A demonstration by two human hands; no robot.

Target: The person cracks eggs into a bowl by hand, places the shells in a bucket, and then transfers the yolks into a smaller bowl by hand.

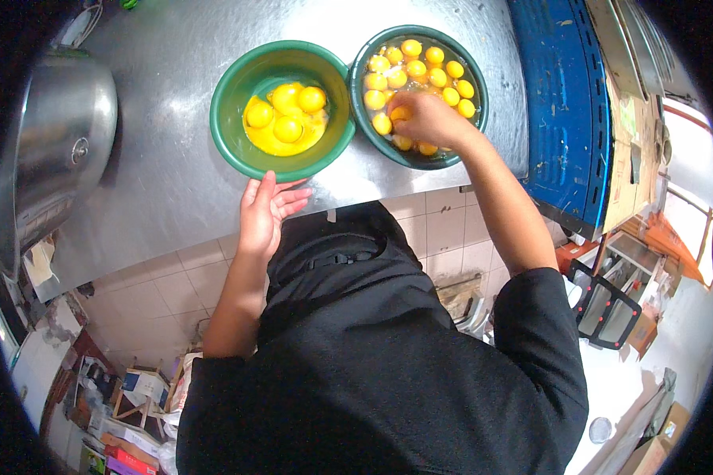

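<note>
A green plastic bowl (223, 127) stands on the steel table with several egg yolks (287, 129) lying in a yellow pool, some of it runny. My left hand (267, 211) is at its near rim, palm up and fingers spread, the fingertips against the outer wall. Touching that bowl on the right is a darker green bowl (419, 164), filled with many whole yolks (416, 69) in clear egg white. My right hand (431, 119) reaches down into it, fingers curled around a yolk (400, 113). Part of the fingers is hidden by the hand itself.
Both bowls stand on a stainless steel table (166, 172), close to its front edge. At left is a large rounded steel vessel (83, 119). A blue metal cabinet (561, 107) borders the right end, with cardboard (633, 154) beside it. Boxes (131, 448) lie low at left.
</note>
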